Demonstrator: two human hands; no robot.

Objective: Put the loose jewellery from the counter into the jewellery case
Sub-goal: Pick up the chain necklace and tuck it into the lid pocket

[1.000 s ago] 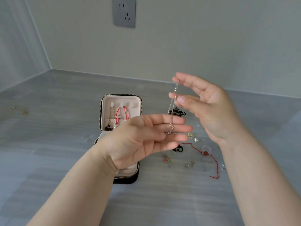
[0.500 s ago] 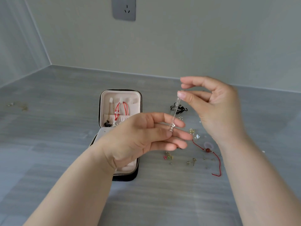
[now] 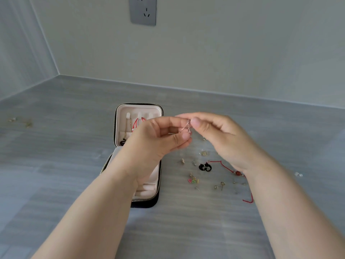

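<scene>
Head view, silver chain: the fine silver chain (image 3: 185, 126) is held in the air between the two hands, above the counter (image 3: 56, 165) and just right of the open lid; a small clasp or charm hangs at its lower end.
Right hand: the right hand (image 3: 225, 139) pinches the top of the chain between thumb and forefinger, the other fingers loosely bent.
Left hand: the left hand (image 3: 155, 144) is curled close, its thumb and fingertips nipping the lower part of the chain; exactly where they touch it is too small to tell.
Jewellery case: the jewellery case (image 3: 139, 105) lies open under the left forearm, lid propped up, with a red cord (image 3: 137, 122) and a black pendant (image 3: 123, 142) hanging inside the lid.
Loose pieces: a red string bracelet (image 3: 223, 164), a black piece (image 3: 205, 167), coloured earrings (image 3: 193, 180) and small studs (image 3: 218, 186) lie on the counter to the right of the case.
Step in hand: likely gathering or straightening the chain before stowing it.
Next move: probably carrying it left to a free hook in the lid, which calls for a steady pinch so the links neither slip nor tangle with the red cord.
</scene>
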